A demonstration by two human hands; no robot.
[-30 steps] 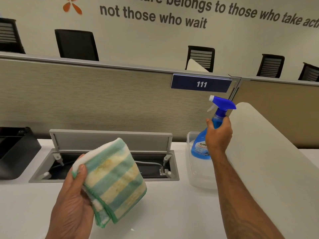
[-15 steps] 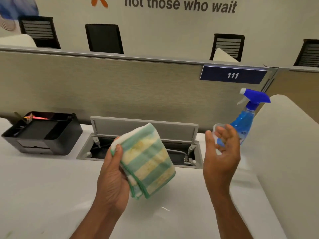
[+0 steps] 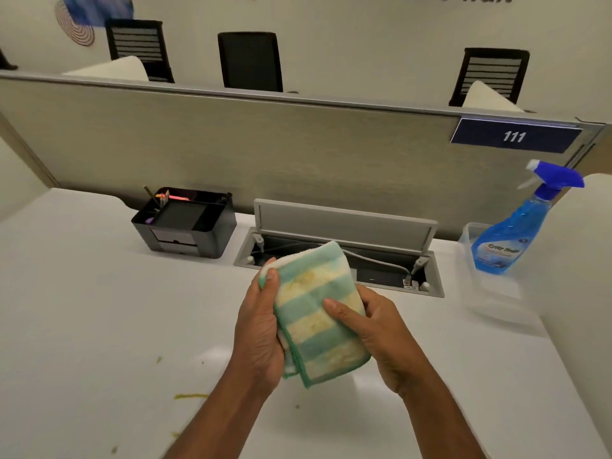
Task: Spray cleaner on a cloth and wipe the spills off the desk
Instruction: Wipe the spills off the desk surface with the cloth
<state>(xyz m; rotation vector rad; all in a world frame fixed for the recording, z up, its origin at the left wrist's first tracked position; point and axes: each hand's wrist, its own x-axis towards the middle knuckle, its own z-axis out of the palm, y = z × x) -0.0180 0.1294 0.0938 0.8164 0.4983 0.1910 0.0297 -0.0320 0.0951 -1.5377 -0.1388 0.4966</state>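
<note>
A folded green and cream striped cloth (image 3: 318, 313) with yellowish stains is held above the white desk (image 3: 99, 326), in front of me. My left hand (image 3: 258, 329) grips its left edge and my right hand (image 3: 374, 329) grips its right side, thumb across the front. The blue spray bottle (image 3: 510, 233) stands upright in a clear plastic tub (image 3: 486, 293) at the far right, apart from both hands. Yellow-green spills (image 3: 190, 396) lie on the desk to the lower left of my hands, with small specks (image 3: 159, 360) nearby.
A black desk organiser (image 3: 185, 226) stands at the back left. An open grey cable hatch (image 3: 344, 253) with a raised lid sits behind the cloth. A beige partition (image 3: 231, 154) closes the back, and a white curved divider (image 3: 583, 293) closes the right side.
My right hand let go of the spray bottle, which now stands in the tub, and came over to take hold of the cloth. The view has shifted left and down.
</note>
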